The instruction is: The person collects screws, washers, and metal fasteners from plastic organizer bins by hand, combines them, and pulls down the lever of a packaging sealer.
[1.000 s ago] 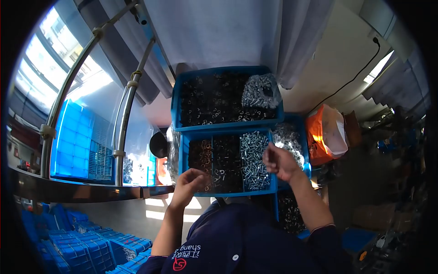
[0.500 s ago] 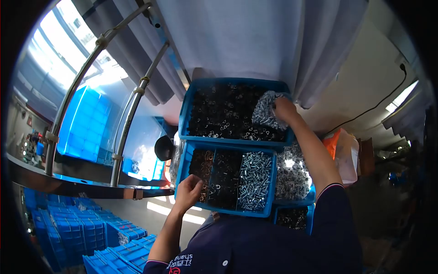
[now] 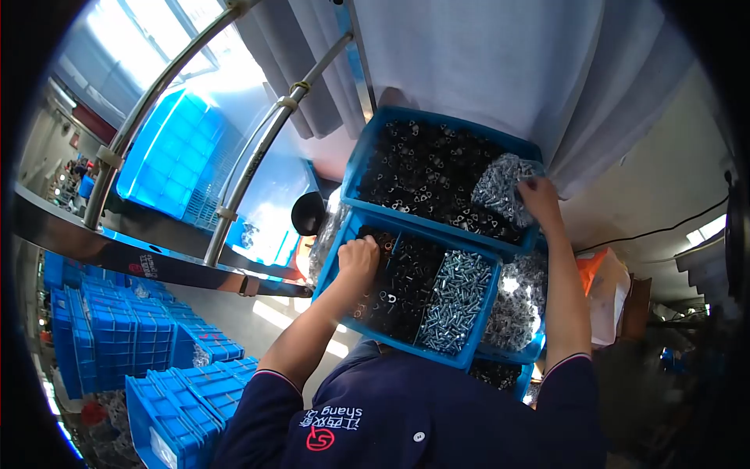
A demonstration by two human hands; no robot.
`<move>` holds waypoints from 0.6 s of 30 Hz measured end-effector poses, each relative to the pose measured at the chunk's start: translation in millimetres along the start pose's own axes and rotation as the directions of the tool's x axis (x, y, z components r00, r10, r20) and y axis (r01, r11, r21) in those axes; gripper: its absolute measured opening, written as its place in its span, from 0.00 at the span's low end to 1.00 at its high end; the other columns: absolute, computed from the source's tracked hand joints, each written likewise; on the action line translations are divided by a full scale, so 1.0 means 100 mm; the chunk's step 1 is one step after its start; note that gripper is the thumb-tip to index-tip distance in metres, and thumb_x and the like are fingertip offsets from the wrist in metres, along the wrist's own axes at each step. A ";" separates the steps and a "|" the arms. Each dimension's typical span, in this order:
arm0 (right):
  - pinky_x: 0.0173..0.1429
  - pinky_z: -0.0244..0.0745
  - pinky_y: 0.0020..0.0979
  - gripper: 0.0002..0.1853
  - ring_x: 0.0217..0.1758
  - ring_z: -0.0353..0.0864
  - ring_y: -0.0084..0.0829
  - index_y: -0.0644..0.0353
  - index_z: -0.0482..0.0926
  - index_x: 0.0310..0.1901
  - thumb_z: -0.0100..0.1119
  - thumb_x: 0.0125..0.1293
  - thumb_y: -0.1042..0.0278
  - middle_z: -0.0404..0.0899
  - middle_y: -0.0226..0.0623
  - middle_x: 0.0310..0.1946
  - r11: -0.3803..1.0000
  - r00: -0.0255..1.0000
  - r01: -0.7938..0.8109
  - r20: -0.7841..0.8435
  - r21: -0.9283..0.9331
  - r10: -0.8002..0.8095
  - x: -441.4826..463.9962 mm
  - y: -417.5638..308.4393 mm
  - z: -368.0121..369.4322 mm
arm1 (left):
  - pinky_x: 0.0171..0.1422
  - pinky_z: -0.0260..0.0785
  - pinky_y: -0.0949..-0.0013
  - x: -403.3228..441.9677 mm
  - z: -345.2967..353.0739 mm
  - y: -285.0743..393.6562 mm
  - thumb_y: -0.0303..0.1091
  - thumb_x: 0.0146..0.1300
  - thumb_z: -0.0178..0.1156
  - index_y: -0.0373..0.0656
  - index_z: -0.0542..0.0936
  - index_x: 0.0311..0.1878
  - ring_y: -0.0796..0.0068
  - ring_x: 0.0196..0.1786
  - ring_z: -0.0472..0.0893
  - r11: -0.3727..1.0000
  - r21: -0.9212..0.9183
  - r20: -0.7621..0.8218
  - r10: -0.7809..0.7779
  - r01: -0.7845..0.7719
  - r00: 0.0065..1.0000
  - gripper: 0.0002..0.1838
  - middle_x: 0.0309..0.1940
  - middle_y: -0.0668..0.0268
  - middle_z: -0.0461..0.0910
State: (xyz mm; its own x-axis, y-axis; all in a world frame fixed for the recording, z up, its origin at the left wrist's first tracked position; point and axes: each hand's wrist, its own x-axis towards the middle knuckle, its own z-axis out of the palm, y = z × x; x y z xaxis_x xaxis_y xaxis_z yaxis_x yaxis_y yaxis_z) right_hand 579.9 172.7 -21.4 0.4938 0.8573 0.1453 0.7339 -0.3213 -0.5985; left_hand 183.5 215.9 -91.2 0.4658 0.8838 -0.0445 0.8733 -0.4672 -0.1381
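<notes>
My right hand (image 3: 539, 199) is at the right side of a clear plastic bag of screws (image 3: 500, 186), its fingers closed on the bag's edge. That bag lies in the right part of a blue bin of black clips (image 3: 437, 168). Over the left compartment of the nearer divided blue bin (image 3: 402, 342) is my left hand (image 3: 358, 256), fingers curled; what they hold, if anything, is hidden. This bin has copper-coloured and black small parts at left, black parts (image 3: 405, 273) in the middle and silver screws (image 3: 455, 301) at right.
More bagged parts (image 3: 516, 301) fill a blue bin at right, beside an orange and white sack (image 3: 605, 293). A metal rail frame (image 3: 258, 156) and a black round container (image 3: 308, 213) stand left. Stacked blue crates (image 3: 117, 328) are at lower left.
My right hand has gone from above the screw compartment to the bag in the far bin. My left hand has moved up over the left compartment. The camera view has turned and shifted.
</notes>
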 end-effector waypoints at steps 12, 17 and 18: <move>0.18 0.45 0.21 0.10 0.18 0.56 0.18 0.56 0.75 0.32 0.57 0.63 0.59 0.61 0.22 0.19 -0.030 0.657 -0.750 0.738 0.661 -0.156 -0.53 -0.86 0.48 | 0.31 0.73 0.52 -0.33 -0.34 -0.19 0.30 0.60 0.52 0.43 0.76 0.34 0.57 0.33 0.83 0.953 -0.302 -0.021 0.015 -0.021 1.000 0.04 0.26 0.59 0.82; 0.35 0.76 0.38 0.07 0.31 0.82 0.40 0.63 0.78 0.38 0.58 0.62 0.69 0.81 0.42 0.28 0.921 0.906 0.377 0.164 0.098 -0.389 0.10 -1.28 1.51 | 0.30 0.74 0.54 -0.40 -0.25 -0.24 0.32 0.58 0.54 0.44 0.76 0.31 0.58 0.32 0.83 0.957 -0.282 -0.158 0.021 -0.065 0.987 0.04 0.25 0.61 0.80; 0.40 0.78 0.41 0.08 0.35 0.84 0.44 0.64 0.78 0.39 0.57 0.61 0.71 0.82 0.46 0.31 0.907 0.895 0.401 0.268 -0.130 -0.358 0.15 -1.38 1.55 | 0.30 0.74 0.54 -0.43 -0.28 -0.27 0.32 0.58 0.54 0.44 0.76 0.30 0.58 0.32 0.83 0.955 -0.288 -0.154 0.030 -0.074 0.988 0.04 0.25 0.61 0.80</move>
State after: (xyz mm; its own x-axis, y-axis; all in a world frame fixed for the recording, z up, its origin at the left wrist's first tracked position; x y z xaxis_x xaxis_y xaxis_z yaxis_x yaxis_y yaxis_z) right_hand 413.9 292.6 -58.9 0.0544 0.9897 0.1327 0.9240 0.0005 -0.3824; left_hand 144.2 190.1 -58.4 0.5082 0.8549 0.1041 0.8407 -0.5187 0.1559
